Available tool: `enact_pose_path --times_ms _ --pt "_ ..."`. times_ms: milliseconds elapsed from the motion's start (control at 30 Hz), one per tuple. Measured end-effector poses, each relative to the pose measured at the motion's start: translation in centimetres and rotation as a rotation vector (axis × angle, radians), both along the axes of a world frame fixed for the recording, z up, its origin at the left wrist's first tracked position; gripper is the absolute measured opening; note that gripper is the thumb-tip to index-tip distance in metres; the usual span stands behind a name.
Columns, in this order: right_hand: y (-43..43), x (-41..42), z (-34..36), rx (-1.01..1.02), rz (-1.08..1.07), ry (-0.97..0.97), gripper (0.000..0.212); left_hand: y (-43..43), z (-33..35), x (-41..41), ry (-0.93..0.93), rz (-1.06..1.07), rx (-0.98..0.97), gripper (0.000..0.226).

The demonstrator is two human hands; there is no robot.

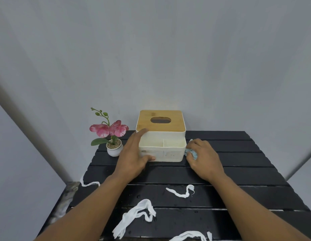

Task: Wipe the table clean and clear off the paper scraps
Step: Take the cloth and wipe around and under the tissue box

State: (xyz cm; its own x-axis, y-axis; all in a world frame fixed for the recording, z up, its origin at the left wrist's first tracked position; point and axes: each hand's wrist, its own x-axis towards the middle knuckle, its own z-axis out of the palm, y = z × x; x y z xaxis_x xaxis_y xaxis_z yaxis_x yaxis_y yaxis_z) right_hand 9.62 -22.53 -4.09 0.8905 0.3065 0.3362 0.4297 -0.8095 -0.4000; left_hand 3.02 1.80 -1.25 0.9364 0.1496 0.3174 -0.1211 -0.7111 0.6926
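Note:
A black slatted table (238, 171) carries several white paper scraps: a large twisted one (133, 216) near the front, a small curl (181, 192) in the middle, a thin strip (86, 184) at the left edge and another (187, 235) at the front edge. My left hand (133, 157) grips the left side of a white tissue box with a wooden lid (161, 136). My right hand (203, 159) presses a crumpled light blue cloth (191, 153) on the table just right of the box.
A small white pot with a pink artificial orchid (111, 136) stands at the table's back left corner, close to my left hand. A grey wall rises behind the table. Water droplets speckle the front slats.

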Motion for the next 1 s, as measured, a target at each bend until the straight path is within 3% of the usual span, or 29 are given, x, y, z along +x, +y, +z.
enact_pose_path --times_ms 267,433,533,767,867,1000 --pt "0.2 0.0 0.2 0.045 0.003 -0.001 0.027 -0.6 3.5 -0.3 -0.063 0.083 -0.105 0.088" --pt "-0.1 -0.2 0.2 0.165 0.023 0.008 0.025 -0.9 8.6 0.1 -0.169 0.084 -0.051 0.088" --pt "-0.2 0.4 0.3 0.126 0.072 0.009 0.023 -0.4 11.5 0.2 -0.19 0.071 0.001 0.088" --pt "5.0 4.9 0.4 -0.041 -0.287 0.037 0.029 1.1 15.4 0.1 -0.205 0.04 0.09 0.087" --pt "9.7 4.6 1.0 -0.109 0.0 0.057 0.025 1.5 16.2 0.5 -0.201 0.031 0.075 0.087" --pt "12.9 1.3 0.6 -0.011 0.491 0.172 0.029 1.6 16.7 0.9 -0.191 0.024 0.052 0.087"
